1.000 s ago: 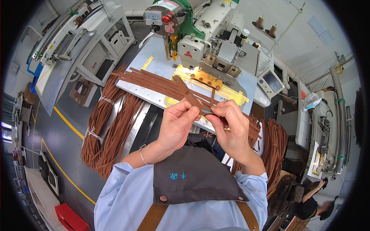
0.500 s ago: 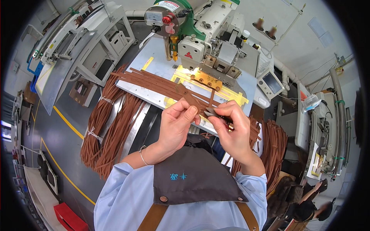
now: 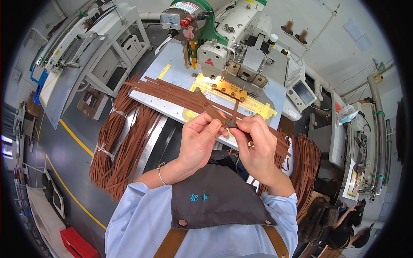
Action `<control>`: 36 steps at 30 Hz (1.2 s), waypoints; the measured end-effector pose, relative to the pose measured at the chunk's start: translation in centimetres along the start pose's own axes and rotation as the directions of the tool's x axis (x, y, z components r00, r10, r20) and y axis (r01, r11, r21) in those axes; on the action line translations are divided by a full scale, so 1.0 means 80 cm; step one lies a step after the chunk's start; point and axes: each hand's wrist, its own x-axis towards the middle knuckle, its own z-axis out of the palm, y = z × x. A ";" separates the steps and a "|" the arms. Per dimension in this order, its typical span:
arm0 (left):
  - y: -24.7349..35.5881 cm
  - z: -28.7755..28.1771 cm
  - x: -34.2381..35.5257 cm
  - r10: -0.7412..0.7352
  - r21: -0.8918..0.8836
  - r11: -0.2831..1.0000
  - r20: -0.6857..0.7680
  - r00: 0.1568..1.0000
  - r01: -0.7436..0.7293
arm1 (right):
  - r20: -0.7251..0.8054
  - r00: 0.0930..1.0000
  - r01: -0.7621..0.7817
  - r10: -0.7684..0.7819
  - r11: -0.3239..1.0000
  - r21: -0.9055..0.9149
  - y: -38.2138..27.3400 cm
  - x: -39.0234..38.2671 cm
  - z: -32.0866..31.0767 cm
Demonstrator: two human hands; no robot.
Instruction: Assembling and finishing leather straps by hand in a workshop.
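Over the machine table's front edge, my left hand [image 3: 200, 139] pinches a brown strap piece [image 3: 209, 109] with a small round fitting on it. My right hand [image 3: 254, 144] is closed on a small grey metal tool [image 3: 230, 124], apparently snips, held against that piece close to my left fingertips. Long brown straps [image 3: 165, 91] lie side by side across the pale tabletop [image 3: 152, 64] behind my hands. The sewing machine head [image 3: 209, 58] stands beyond, above a brass clamp plate [image 3: 228, 88] and yellow tape [image 3: 269, 109].
Bundled brown straps [image 3: 107, 159] hang at left, more [image 3: 303, 167] at right. A small screen [image 3: 302, 90] stands right of the machine, and other machines [image 3: 77, 47] line both sides. Yellow lines mark the floor; a red bin [image 3: 75, 243] sits lower left. Another person [image 3: 344, 228] works at lower right.
My right fingers and the tool shift slightly, drawing back and then closing in again on the strap piece. My left hand holds nearly still. The other person's arm moves a little.
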 end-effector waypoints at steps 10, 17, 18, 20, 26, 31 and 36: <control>0.002 0.002 0.002 -0.060 -0.084 0.994 0.041 0.997 0.064 | 0.020 0.997 -0.080 0.077 0.945 0.317 0.012 0.001 0.003; -0.003 -0.003 0.004 -0.045 -0.094 0.994 0.052 0.998 0.050 | 0.047 0.995 -0.101 0.091 0.942 0.321 0.010 0.003 0.000; -0.003 -0.003 0.004 -0.045 -0.094 0.994 0.051 0.998 0.050 | 0.046 0.994 -0.108 0.099 0.957 0.271 0.003 0.006 -0.003; -0.003 -0.002 0.004 -0.031 -0.050 0.998 0.052 0.998 0.034 | 0.044 0.993 -0.114 0.107 0.969 0.219 0.000 0.008 -0.004; -0.002 0.003 0.003 0.037 -0.005 0.999 0.068 0.997 -0.037 | 0.085 0.996 -0.037 0.025 0.989 0.140 0.003 0.013 -0.011; -0.001 0.003 0.003 0.014 -0.049 0.999 0.087 0.996 -0.009 | 0.044 0.995 -0.091 0.085 0.981 0.170 -0.001 0.009 -0.007; 0.001 0.005 0.002 -0.049 -0.107 0.993 0.079 0.996 0.057 | -0.007 1.000 0.005 -0.004 0.991 0.134 0.006 0.006 -0.002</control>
